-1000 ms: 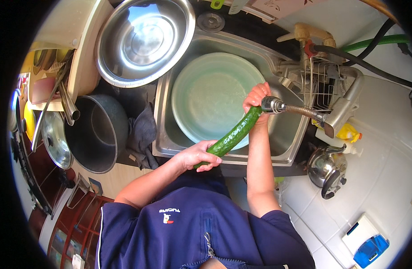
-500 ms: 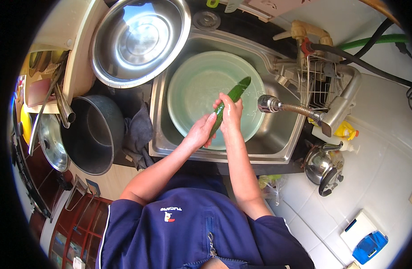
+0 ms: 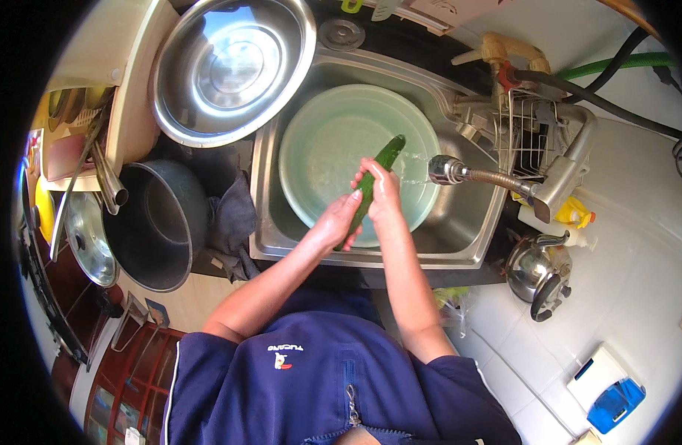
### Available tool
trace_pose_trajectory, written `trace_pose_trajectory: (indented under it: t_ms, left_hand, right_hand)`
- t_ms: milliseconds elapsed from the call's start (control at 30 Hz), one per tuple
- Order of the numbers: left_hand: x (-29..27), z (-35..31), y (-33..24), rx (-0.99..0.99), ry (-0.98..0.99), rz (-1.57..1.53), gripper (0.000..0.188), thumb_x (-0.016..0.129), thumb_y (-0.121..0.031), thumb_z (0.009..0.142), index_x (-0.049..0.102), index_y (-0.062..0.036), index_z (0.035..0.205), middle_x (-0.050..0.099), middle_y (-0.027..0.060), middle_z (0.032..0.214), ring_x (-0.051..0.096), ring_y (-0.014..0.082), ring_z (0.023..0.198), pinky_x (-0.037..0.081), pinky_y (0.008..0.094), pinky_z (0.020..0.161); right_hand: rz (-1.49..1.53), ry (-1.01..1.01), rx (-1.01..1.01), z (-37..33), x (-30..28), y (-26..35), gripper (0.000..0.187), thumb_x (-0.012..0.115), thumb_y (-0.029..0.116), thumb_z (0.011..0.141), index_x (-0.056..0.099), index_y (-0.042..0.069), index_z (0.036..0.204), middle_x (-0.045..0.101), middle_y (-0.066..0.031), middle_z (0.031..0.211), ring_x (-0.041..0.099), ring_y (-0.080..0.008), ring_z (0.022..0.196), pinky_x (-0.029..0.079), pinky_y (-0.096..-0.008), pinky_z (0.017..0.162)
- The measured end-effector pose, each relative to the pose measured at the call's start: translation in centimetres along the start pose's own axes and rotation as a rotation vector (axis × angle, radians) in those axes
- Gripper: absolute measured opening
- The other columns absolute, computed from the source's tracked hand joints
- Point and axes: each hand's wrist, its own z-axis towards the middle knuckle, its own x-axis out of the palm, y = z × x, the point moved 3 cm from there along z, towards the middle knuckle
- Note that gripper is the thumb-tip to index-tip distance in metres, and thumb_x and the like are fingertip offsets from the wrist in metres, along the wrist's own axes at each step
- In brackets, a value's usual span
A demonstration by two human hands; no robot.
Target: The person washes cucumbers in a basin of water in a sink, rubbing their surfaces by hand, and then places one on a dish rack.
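Observation:
A long dark green cucumber (image 3: 387, 154), wet and slanting up to the right, is held over a pale green basin (image 3: 311, 141). My left hand (image 3: 338, 218) is closed round its lower part. Higher up, my right hand (image 3: 381, 189) wraps it with the fingers curled over. The cucumber's top end sticks out beyond my right hand. The basin sits inside a steel sink (image 3: 459, 215). From the faucet head (image 3: 446, 170) on the right, thin streams of water run toward the basin, beside the cucumber's upper end.
A large steel bowl (image 3: 233, 74) stands at the sink's far left. Left of the sink are a dark pot (image 3: 152, 230), a grey cloth (image 3: 233, 215) and a glass lid (image 3: 92, 237). On the right are a steel kettle (image 3: 534, 267), a wire rack (image 3: 530, 141) and a yellow-capped bottle (image 3: 571, 213).
The cucumber has shifted down and left through my hands, its top end lower and its bottom end showing more below my left hand. Water streams now show more plainly.

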Motion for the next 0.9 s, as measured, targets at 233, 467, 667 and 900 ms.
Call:
trace_pose_trajectory:
  t_ms: [233, 467, 667, 900]
  left_hand:
    - [1.7, -3.3, 0.7, -0.135, 0.163, -0.256, 0.047, 0.029, -0.05, 0.094, 0.043, -0.0063, 0.087, 0.047, 0.005, 0.052, 0.039, 0.0109, 0.032, 0.033, 0.0236, 0.029]
    - [-0.1, -0.9, 0.2, 0.001, 0.01, 0.116, 0.044, 0.037, -0.048, 0.092, 0.046, -0.0046, 0.091, 0.049, 0.0068, 0.054, 0.044, 0.0143, 0.036, 0.037, 0.0264, 0.033]
    - [-0.1, -4.3, -1.0, 0.264, 0.078, 0.629, 0.043, 0.06, -0.028, 0.084, 0.044, -0.0028, 0.115, 0.055, 0.0072, 0.07, 0.052, 0.0126, 0.053, 0.04, 0.0253, 0.048]
    - [-0.1, -3.6, -0.7, 0.21, 0.22, 0.179, 0.071, 0.065, -0.011, 0.078, 0.028, -0.0054, 0.138, 0.052, 0.0133, 0.118, 0.054, 0.0162, 0.096, 0.045, 0.0278, 0.075]
  right_hand:
    - [0.494, 0.067, -0.074, 7.9, -5.7, 4.5, 0.033, 0.055, 0.024, 0.086, 0.041, 0.014, 0.059, 0.042, -0.0004, 0.049, 0.045, -0.0144, 0.044, 0.038, -0.0253, 0.046]
    - [-0.025, 0.069, 0.091, 0.6, -0.3, 1.1, 0.016, 0.064, 0.019, 0.077, 0.055, 0.006, 0.075, 0.052, -0.005, 0.059, 0.054, -0.0182, 0.053, 0.046, -0.0314, 0.05]
    - [0.485, 0.296, 0.214, 10.1, -7.0, 5.3, 0.023, 0.06, 0.027, 0.086, 0.052, 0.011, 0.071, 0.042, 0.0027, 0.051, 0.043, -0.0122, 0.043, 0.039, -0.0272, 0.045]
    - [0.322, 0.229, 0.019, 6.5, -5.4, 5.5, 0.029, 0.065, 0.019, 0.079, 0.053, 0.006, 0.103, 0.047, 0.0016, 0.061, 0.05, -0.0136, 0.053, 0.043, -0.028, 0.052]
